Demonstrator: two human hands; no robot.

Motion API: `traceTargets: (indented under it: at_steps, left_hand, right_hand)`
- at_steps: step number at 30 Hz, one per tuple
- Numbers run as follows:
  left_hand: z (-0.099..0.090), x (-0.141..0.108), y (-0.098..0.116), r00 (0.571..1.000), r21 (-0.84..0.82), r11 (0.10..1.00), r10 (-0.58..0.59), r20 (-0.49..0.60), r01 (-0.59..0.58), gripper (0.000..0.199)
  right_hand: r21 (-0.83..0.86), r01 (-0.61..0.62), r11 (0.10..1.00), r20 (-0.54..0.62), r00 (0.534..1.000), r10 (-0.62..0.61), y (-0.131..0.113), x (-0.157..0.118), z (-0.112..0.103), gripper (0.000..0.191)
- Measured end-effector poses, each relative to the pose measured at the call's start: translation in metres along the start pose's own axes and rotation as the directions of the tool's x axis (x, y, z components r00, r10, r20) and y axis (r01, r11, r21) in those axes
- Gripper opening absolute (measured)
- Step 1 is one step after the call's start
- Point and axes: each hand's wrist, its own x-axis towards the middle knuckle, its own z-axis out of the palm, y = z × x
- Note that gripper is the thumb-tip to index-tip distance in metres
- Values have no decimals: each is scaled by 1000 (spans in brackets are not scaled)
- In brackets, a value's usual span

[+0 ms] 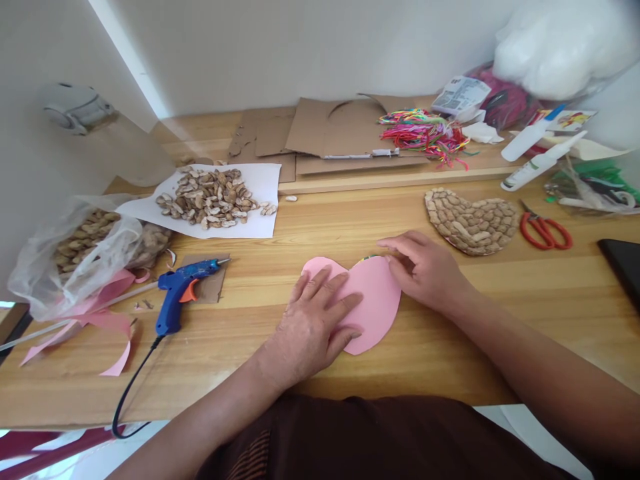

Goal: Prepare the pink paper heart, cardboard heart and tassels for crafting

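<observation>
While flat, pink heart (377, 307) at hands (305, 330).

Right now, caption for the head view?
Left hand flat on a pink paper heart, right hand at its edge; peanut-shell-covered heart beside red-handled scissors.

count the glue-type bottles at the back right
2: the blue-tipped bottle, farther back, and the white-tipped bottle, just in front of it, both beyond the scissors. More could be hidden in the clutter.
</observation>
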Motion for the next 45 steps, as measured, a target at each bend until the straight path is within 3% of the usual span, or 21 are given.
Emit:
traceTargets:
  at_steps: [2, 4, 8, 15, 19, 22, 26, 30, 39, 45]
  left_hand:
    - [-1, 0, 0, 1000, 5, 1000, -3, 9, 3, 47]
    - [-1, 0, 0, 1000, 5, 1000, -9, 14, 9, 47]
    - [-1, 0, 1, 1000, 6, 1000, -14, 21, 13, 48]
    - [0, 1, 2, 999, 25, 999, -21, 42, 20, 47]
    - [-2, 2, 2, 998, 37, 999, -22, 55, 20, 47]
    - [-3, 2, 2, 998, 43, 999, -14, 69, 11, 48]
    - [-8, 3, 3, 994, 43, 999, 3, 107, -8, 72]
    - [-13, 4, 4, 988, 48, 999, 18, 152, -26, 103]
    - [-12, 2, 7, 989, 71, 997, 10, 147, -21, 94]
    - [-7, 0, 7, 995, 80, 996, 21, 98, -29, 93]
  right_hand:
    - [-83, 153, 985, 6, 988, -153, -4, 0, -1, 30]
    - [-94, 281, 955, 101, 957, -272, -8, 0, 0, 30]
    - [-100, 366, 925, 238, 912, -335, -14, -1, 7, 32]
    - [-178, 312, 933, 284, 924, -255, -17, 1, 16, 38]
    - [-99, 182, 978, 110, 979, -171, -6, 1, 9, 46]
    - [-19, 77, 997, 16, 997, -76, 5, 1, 1, 36]
    - [52, 30, 998, 100, 994, -35, 11, 3, -7, 23]
    - [98, 29, 995, 218, 975, -50, 11, 5, -11, 30]
    - [133, -10, 991, 365, 930, -40, 12, 7, -17, 63]
    - [131, -76, 989, 386, 922, 20, 9, 8, -21, 64]
